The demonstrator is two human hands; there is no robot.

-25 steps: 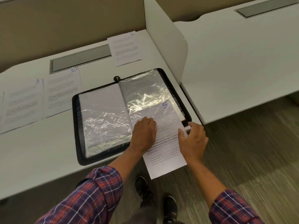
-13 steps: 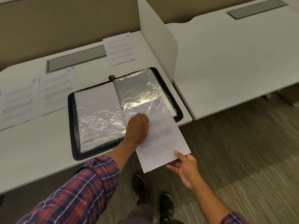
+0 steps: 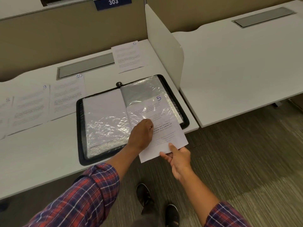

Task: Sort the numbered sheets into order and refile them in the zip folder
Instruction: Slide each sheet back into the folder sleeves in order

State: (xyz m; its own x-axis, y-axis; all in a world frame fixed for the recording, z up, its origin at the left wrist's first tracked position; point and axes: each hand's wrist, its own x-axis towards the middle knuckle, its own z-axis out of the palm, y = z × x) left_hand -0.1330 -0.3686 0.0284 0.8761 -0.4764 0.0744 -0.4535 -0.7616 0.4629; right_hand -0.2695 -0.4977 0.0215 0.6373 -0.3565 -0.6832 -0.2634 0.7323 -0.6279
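Out at nine o'clock from the zip folder (image 3: 80, 128), sheets 8 (image 3: 5, 112), 9 (image 3: 31, 108) and 10 (image 3: 68, 95) lie side by side on the bench (image 3: 41, 161), waiting their turn. The folder lies open, and sheet 6 (image 3: 129, 58) sits just beyond it at twelve o'clock.

My left grip (image 3: 141, 136) is curled at the mouth of the right-hand plastic sleeve (image 3: 141, 90). It seems to pinch the film there to keep the mouth open, though my knuckles hide the contact.

Sheet 5 (image 3: 164, 133) is partly inside that sleeve. Its numbered top is under the glare, and its tail hangs past the bench edge toward five o'clock. My right grip (image 3: 178, 157) is clamped on that near corner, thumb on top and fingers beneath.

So I judge the filing of 5 to be in hand. Next I should push toward eleven o'clock, keeping the paper flat and square to the sleeve so it does not buckle. After that comes sheet 6.
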